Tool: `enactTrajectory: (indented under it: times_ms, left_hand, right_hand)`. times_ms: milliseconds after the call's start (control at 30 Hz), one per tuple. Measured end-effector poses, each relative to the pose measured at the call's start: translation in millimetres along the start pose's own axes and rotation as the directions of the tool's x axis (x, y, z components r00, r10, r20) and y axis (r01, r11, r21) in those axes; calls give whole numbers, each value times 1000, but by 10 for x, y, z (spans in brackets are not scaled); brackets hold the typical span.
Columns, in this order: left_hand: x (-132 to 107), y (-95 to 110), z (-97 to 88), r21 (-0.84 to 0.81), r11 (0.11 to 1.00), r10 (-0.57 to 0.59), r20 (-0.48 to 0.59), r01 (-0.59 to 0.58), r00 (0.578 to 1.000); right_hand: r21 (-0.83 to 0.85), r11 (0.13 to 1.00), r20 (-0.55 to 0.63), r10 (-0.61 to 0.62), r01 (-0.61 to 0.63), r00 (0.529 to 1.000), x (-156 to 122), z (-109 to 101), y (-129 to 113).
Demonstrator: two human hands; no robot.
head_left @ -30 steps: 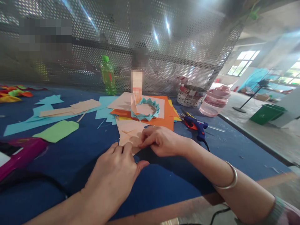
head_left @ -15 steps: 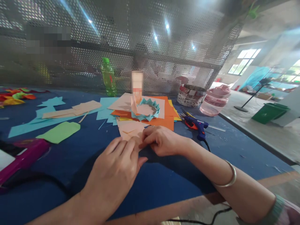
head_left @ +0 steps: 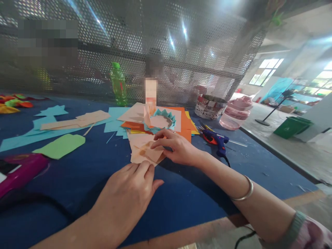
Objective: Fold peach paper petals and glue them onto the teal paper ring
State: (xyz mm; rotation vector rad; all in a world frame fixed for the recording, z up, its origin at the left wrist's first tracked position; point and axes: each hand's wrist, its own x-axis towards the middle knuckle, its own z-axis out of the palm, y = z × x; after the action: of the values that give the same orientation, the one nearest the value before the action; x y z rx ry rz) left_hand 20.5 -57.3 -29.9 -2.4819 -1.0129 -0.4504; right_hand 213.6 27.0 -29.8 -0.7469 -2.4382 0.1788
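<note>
My left hand (head_left: 127, 193) rests low on the table, its fingers together on the near edge of a peach paper sheet (head_left: 135, 157) and its thumb out to the side. My right hand (head_left: 178, 147) is just beyond it, fingers bent, index finger and thumb at a small folded piece of peach paper (head_left: 155, 154) on that sheet. Behind the right hand stands a ring of pointed blue folded paper (head_left: 158, 130), with an upright peach strip (head_left: 147, 116) at its left. Orange sheets (head_left: 186, 121) and more peach paper lie beneath the ring.
A blue glue gun (head_left: 221, 143) lies right of my right hand, near a woven basket (head_left: 209, 107) and a pink water jug (head_left: 234, 114). Green paper (head_left: 62, 146), blue strips (head_left: 23, 140) and a magenta device (head_left: 23, 171) lie left. A green bottle (head_left: 118, 84) stands by the perforated screen (head_left: 85, 62).
My right hand has lifted slightly away from my left hand, its fingers spreading more and uncovering the small folded paper. The left hand stays at the sheet's near edge. The view shifts slightly.
</note>
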Motion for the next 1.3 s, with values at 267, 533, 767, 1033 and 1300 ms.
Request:
enactTrajectory:
  times_ms: [267, 533, 767, 1033, 1300]
  left_hand:
    - [-18, -82, 67, -81, 993, -83, 55, 87, 995]
    - [-16, -314, 60, -262, 964, -6, 150, 45, 989]
    - [16, -344, 8, -294, 954, 18, 251, 59, 968]
    - [51, -329, -48, -306, 946, 0, 328, 106, 945]
    - [53, -315, -69, -299, 948, -15, 296, 108, 955]
  right_hand:
    - [-18, 997, 82, -75, 76, 994, 18, -87, -141]
    - [266, 955, 296, 46, -128, 954, 10, -145, -132]
    - [463, 820, 371, 167, -338, 913, 11, -108, -9]
    - [531, 749, 214, 335, -397, 918, 10, 106, -18]
    - [509, 751, 182, 382, -420, 906, 2, 199, -46]
